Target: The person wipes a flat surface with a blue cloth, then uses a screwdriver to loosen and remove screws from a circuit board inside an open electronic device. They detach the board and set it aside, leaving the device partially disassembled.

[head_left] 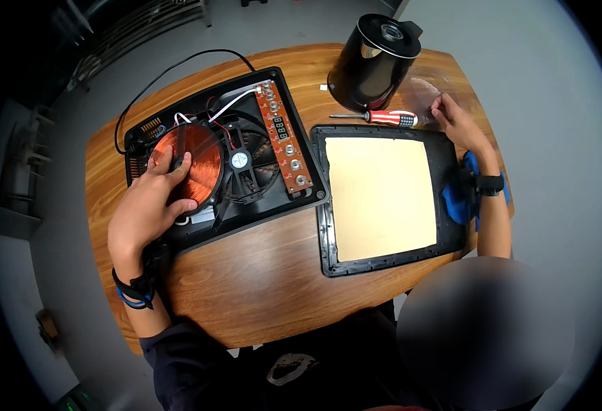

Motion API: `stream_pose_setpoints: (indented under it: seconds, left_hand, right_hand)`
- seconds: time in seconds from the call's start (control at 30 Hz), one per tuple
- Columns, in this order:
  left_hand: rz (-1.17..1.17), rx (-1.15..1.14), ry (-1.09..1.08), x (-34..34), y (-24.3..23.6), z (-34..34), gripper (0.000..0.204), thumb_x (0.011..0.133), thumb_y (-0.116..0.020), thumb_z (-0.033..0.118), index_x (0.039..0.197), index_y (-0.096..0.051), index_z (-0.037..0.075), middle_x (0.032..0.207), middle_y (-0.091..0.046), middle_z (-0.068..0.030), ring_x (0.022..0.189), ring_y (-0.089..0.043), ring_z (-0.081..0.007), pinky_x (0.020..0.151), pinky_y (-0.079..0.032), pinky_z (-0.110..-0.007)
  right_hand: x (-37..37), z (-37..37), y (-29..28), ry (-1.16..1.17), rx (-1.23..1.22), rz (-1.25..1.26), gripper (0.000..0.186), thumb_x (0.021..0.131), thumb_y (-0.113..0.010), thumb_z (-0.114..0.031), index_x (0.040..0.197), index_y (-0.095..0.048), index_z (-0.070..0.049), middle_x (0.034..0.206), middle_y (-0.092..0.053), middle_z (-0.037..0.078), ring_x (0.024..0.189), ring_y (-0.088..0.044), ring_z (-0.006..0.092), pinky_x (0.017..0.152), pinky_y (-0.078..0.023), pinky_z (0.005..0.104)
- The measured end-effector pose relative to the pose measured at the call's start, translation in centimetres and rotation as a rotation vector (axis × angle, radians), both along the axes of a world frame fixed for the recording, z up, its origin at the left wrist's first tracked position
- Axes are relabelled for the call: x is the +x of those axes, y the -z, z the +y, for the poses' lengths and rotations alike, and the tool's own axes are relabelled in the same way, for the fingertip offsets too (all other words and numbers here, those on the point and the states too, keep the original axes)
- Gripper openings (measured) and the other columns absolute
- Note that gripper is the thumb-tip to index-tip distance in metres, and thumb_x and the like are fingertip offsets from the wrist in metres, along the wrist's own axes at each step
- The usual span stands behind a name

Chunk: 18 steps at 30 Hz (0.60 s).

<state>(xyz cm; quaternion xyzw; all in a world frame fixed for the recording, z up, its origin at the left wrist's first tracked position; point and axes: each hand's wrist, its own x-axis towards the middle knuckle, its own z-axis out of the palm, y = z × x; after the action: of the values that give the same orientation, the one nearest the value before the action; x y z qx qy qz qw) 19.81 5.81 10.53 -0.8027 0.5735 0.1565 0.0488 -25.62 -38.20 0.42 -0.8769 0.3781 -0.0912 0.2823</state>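
My left hand [151, 200] rests with spread fingers on a round copper coil [201, 181]; a translucent strip lies beneath its fingertips. The coil sits in an open black appliance housing [212, 229], beside a fan [253, 185], wires and a red-brown circuit board [284, 137] with buttons and a display. My right hand [459, 125] has curled fingers at a clear plastic piece [420, 88]; what they pinch is hard to make out. Below it lies a black panel [325, 253] with a cream sheet [379, 195] on it, near a blue object [456, 202].
A black kettle [362, 72] stands at the back of the wooden table [260, 288]. A screwdriver [393, 118] with red-and-white striped handle lies before it. A black cord [177, 63] loops behind the housing. Metal shelving [130, 34] is beyond the table. A blurred grey round patch covers the lower right.
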Motion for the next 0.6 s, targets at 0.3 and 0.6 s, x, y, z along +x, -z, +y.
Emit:
stream_pose_setpoints:
  seconds: [0.3,0.6]
  left_hand:
    - [0.032,0.0,-0.016,0.0,0.3,-0.4,0.093,0.09,-0.095,0.032,0.173,-0.057,0.014,0.176,-0.05,-0.0316,0.156,-0.054,-0.0539,0.129,-0.049,-0.055]
    - [0.003,0.016,-0.024,0.2,0.6,-0.1,0.093,0.091,-0.094,0.035,0.174,-0.057,0.015,0.178,-0.048,-0.0299,0.155,-0.055,-0.054,0.126,-0.05,-0.058]
  right_hand:
    - [1.0,-3.0,1.5,0.106,0.0,-0.152,0.008,0.117,-0.068,-0.007,0.121,-0.064,-0.002,0.103,-0.076,0.012,0.093,-0.074,0.0219,0.088,-0.062,0.0401]
    - [3.7,-3.7,3.5,0.031,-0.081,-0.141,0.027,0.112,-0.07,-0.004,0.138,-0.074,0.0,0.116,-0.084,0.021,0.106,-0.083,0.033,0.097,-0.065,0.0406]
